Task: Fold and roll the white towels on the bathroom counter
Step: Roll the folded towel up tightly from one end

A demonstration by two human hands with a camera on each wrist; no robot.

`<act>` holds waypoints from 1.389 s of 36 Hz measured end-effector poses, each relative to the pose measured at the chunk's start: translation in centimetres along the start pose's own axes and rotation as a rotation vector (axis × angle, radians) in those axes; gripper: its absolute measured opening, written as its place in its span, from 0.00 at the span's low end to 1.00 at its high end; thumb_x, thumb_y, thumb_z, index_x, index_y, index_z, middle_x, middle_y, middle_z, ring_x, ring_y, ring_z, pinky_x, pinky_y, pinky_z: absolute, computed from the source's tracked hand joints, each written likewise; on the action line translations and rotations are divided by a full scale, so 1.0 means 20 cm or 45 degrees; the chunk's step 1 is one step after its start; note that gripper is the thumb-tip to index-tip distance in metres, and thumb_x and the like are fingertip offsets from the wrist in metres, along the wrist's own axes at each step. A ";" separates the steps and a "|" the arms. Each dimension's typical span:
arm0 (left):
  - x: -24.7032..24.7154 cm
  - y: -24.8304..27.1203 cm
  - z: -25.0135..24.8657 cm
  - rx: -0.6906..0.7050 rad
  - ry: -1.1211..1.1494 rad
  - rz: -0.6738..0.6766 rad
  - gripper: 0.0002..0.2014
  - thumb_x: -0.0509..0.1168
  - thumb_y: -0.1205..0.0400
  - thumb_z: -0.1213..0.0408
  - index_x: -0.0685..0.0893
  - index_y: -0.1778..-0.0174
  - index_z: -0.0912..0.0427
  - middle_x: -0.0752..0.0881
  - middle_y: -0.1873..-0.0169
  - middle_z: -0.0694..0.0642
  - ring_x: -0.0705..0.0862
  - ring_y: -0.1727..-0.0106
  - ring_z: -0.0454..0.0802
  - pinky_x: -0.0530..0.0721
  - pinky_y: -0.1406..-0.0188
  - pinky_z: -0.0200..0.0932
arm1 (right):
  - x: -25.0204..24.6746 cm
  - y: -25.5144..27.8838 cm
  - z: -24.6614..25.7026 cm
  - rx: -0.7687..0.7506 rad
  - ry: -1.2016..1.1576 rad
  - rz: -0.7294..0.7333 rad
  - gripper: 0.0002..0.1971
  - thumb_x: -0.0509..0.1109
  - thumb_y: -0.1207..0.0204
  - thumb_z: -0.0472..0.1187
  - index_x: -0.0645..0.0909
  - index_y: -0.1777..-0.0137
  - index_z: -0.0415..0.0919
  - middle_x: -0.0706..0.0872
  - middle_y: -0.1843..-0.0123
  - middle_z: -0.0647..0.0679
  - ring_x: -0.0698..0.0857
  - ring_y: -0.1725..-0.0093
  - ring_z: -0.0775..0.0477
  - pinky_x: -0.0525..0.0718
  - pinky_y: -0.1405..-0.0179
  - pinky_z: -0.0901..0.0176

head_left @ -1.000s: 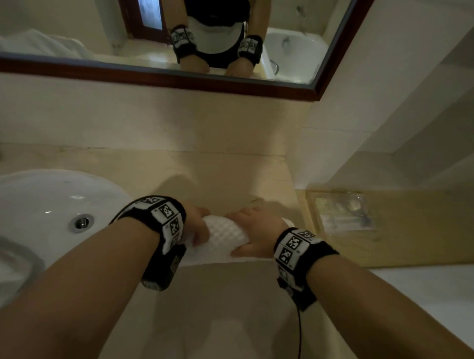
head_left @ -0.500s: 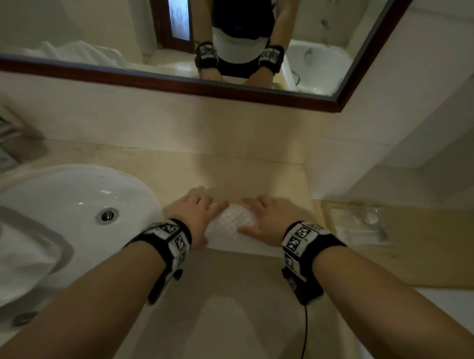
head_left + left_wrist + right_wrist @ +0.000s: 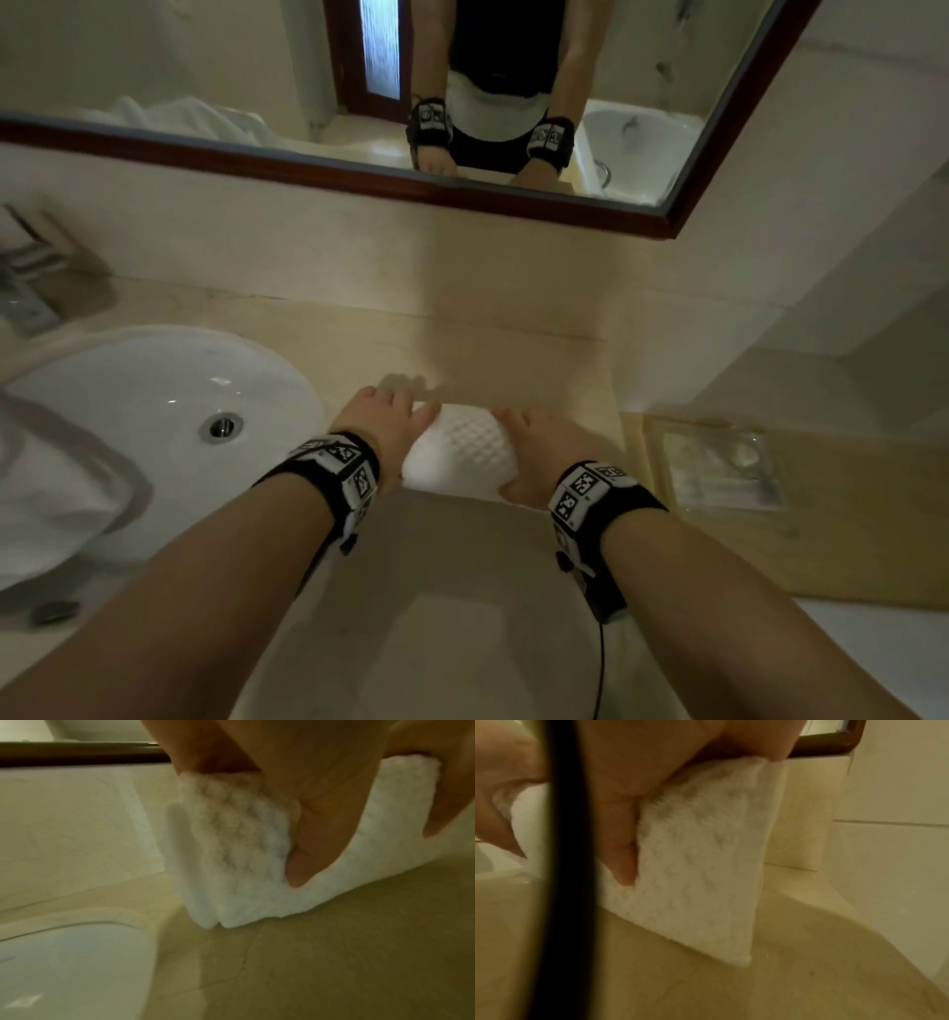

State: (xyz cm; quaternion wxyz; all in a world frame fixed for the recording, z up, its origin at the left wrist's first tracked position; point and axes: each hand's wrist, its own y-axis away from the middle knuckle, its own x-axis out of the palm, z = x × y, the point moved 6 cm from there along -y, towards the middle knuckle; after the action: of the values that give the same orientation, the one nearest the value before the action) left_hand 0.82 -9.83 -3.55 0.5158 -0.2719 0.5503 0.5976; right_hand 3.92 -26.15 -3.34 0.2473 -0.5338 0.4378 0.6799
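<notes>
A white waffle-textured towel (image 3: 462, 455) lies as a thick roll on the beige counter (image 3: 462, 642), right of the sink. My left hand (image 3: 390, 426) grips its left end, fingers over the top and thumb on the near side. My right hand (image 3: 539, 447) grips the right end the same way. In the left wrist view the left hand (image 3: 321, 801) is wrapped round the towel (image 3: 244, 852), whose layered end shows. From the right wrist the right hand (image 3: 618, 821) holds the towel (image 3: 700, 862) with its thumb pressed into the pile.
A white sink (image 3: 128, 401) sits at left with another white towel (image 3: 41, 488) hanging into it, and a tap (image 3: 31, 288) behind. A wooden tray (image 3: 847, 514) with wrapped packets (image 3: 719, 462) stands right. The mirror (image 3: 359, 174) and wall are close behind. A black cable (image 3: 564, 862) crosses the right wrist view.
Both hands have rolled the towel away from me toward the wall. The flat strip in front of the roll has shrunk. My head view has tilted up and left.
</notes>
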 end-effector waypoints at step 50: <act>0.25 1.94 2.29 -0.653 -0.075 -0.343 0.45 0.69 0.28 0.50 0.49 0.19 0.49 0.63 0.25 0.59 0.66 0.27 0.58 0.63 0.25 0.49 | -1.00 -0.05 2.78 -0.452 0.271 -0.716 0.40 0.69 0.31 0.57 0.55 0.21 0.50 0.73 0.28 0.42 0.76 0.33 0.37 0.74 0.39 0.50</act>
State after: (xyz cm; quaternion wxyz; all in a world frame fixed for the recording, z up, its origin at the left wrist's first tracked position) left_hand -25.22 40.13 18.04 0.5206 -0.4465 0.3249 0.6511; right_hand -17.44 24.72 17.75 0.2811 -0.7361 0.1719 0.5912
